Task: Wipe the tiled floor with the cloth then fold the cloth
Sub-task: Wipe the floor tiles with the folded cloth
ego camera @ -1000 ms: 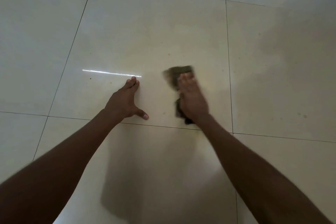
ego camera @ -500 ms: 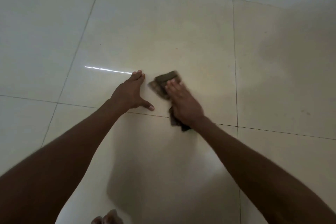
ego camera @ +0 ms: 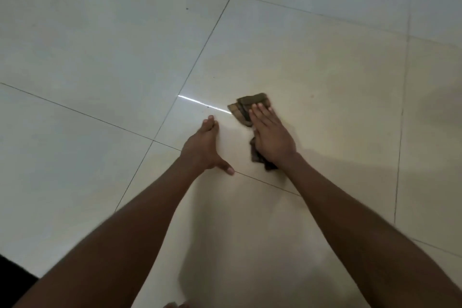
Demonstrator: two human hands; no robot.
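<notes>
A dark brown bunched cloth lies on the glossy cream tiled floor. My right hand presses flat on top of the cloth, fingers together; the cloth sticks out beyond the fingertips and under the wrist. My left hand rests flat on the floor just left of it, fingers forward and thumb spread, holding nothing. A small gap of bare tile separates the two hands.
Dark grout lines cross the floor around the hands. A bright streak of reflected light lies left of the cloth. A dark edge shows at the bottom left corner.
My right hand slid the cloth left toward my left hand, then a little forward. The view turned, so the tile lines now run slanted. My left hand stays planted.
</notes>
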